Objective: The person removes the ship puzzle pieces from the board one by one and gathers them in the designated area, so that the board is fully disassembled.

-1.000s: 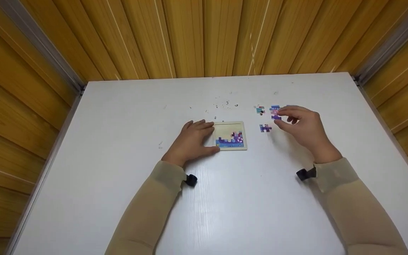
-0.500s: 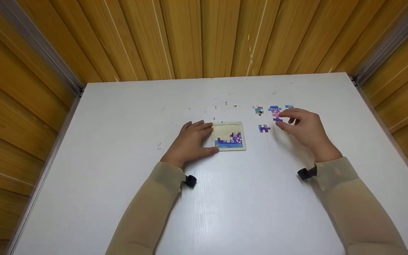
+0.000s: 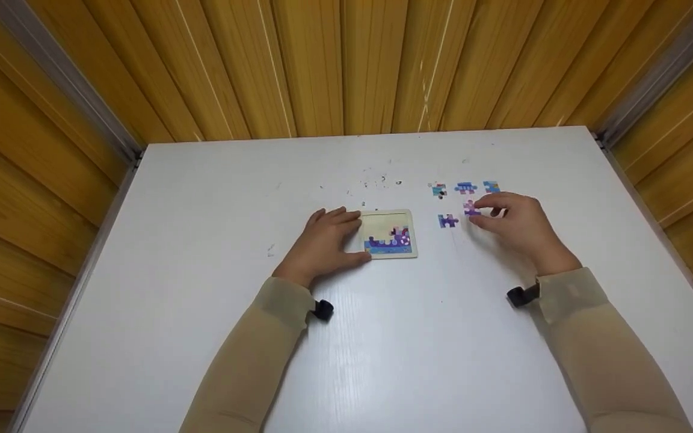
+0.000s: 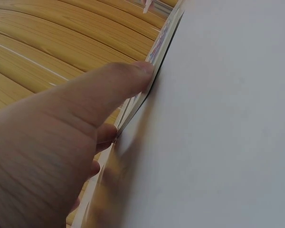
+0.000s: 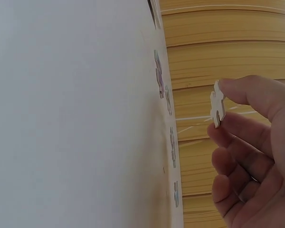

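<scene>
My left hand (image 3: 322,243) holds the left side of a small puzzle tray (image 3: 415,240), thumb at the near corner and fingertips at the far one. In the left wrist view the thumb (image 4: 128,78) presses the edge of the tray (image 4: 168,35). Joined pieces with a purple and blue picture (image 3: 388,245) fill its near part. My right hand (image 3: 518,225) pinches a pink and purple jigsaw piece (image 3: 471,208) between thumb and forefinger. The right wrist view shows this jigsaw piece (image 5: 217,104) on edge, its plain pale back showing and the other fingers curled below it.
Several loose jigsaw pieces lie around the right hand: a purple one (image 3: 447,221), a teal one (image 3: 439,190), a blue one (image 3: 465,187) and a light blue one (image 3: 491,186). Dark specks mark the white table (image 3: 214,198). Wood-patterned panels (image 3: 316,66) stand behind it.
The right hand has drawn the pink and purple jigsaw piece toward the near side, away from the blue piece. The left hand and the tray have stayed in place.
</scene>
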Tool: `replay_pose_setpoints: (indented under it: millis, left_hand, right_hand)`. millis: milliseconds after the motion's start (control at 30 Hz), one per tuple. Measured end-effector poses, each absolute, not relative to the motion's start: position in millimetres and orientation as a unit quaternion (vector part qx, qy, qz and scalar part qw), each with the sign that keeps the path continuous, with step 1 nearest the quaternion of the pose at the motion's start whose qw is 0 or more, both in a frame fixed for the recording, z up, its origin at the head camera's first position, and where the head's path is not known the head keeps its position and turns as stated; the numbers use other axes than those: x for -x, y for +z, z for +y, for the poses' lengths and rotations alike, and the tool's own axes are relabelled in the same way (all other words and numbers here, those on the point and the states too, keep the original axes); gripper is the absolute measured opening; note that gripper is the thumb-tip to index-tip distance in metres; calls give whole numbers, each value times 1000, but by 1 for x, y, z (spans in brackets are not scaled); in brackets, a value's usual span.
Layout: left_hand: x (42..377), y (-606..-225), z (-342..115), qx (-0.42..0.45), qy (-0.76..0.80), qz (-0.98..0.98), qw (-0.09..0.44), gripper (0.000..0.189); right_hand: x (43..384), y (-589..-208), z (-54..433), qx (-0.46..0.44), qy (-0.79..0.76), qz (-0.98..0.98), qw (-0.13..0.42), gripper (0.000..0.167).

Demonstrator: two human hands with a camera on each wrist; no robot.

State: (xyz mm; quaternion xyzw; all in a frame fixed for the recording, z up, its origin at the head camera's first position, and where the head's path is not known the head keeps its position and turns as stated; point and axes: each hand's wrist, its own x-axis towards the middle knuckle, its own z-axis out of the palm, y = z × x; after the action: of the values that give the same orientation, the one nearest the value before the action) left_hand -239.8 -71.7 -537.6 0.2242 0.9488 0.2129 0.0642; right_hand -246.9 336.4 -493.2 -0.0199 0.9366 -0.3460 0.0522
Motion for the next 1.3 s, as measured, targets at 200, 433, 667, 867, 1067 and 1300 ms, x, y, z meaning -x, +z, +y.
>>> replay_pose_setpoints:
  millis: [200, 433, 667, 867, 1067, 1300]
  left_hand:
    - [239, -539, -71, -229, 213, 948, 64, 89]
    - [240, -539, -73, -231, 216, 946, 64, 87]
    - [240, -538, -74, -236, 215, 945, 64, 87]
    - [239, -538, -74, -236, 215, 946, 64, 87]
    - [240, -539, -74, -235, 212, 946, 63, 87]
    - [240, -538, -73, -233, 210, 947, 61, 88]
  right_hand:
    - [247, -498, 339, 14, -345, 936, 74, 42]
    - [247, -503, 343, 32, -351, 934, 59, 37]
    - [248, -506, 344, 21, -349, 935, 60, 38]
    - [247, -508, 343, 20, -349, 935, 67, 37]
    - [248, -509, 343, 21, -348, 935, 72, 37]
    - [249, -510, 343, 26, -332, 940, 74, 37]
